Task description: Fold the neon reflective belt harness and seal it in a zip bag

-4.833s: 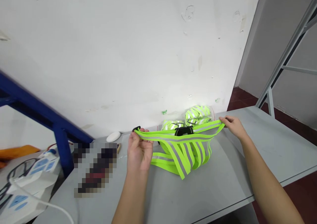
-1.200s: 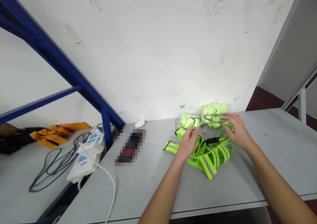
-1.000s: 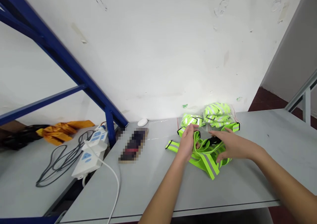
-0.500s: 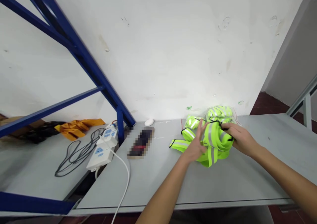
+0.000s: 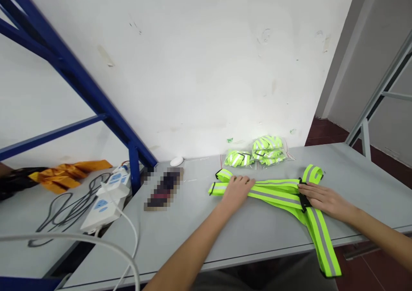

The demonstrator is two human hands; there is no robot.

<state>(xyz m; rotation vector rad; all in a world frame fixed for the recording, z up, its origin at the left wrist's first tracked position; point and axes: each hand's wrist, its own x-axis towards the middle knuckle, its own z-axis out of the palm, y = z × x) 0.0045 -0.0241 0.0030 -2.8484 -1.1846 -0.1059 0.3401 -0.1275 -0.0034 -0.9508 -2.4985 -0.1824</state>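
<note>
A neon yellow reflective safety harness [image 5: 277,192] with grey stripes lies spread flat on the grey table [image 5: 199,235], one long strap hanging over the front edge. My left hand [image 5: 237,192] rests on its straps near the left end. My right hand [image 5: 323,201] lies flat on the straps, its fingertips by a black plastic buckle [image 5: 303,195]. Behind the harness sit two clear plastic bags [image 5: 268,150] of folded reflective yellow straps, out of reach of neither hand's fingers but not touching them.
A pixelated, blurred object [image 5: 164,189] and a white oval object [image 5: 177,161] lie on the table to the left. Blue metal shelf framing [image 5: 133,171] stands beyond the table's left edge, above a lower shelf with white power strips [image 5: 106,205], cables and orange cloth [image 5: 61,175].
The harness, bunched up in my hands earlier, now lies stretched out across the table. My hands have moved apart and lie flat on it, and the view has shifted slightly.
</note>
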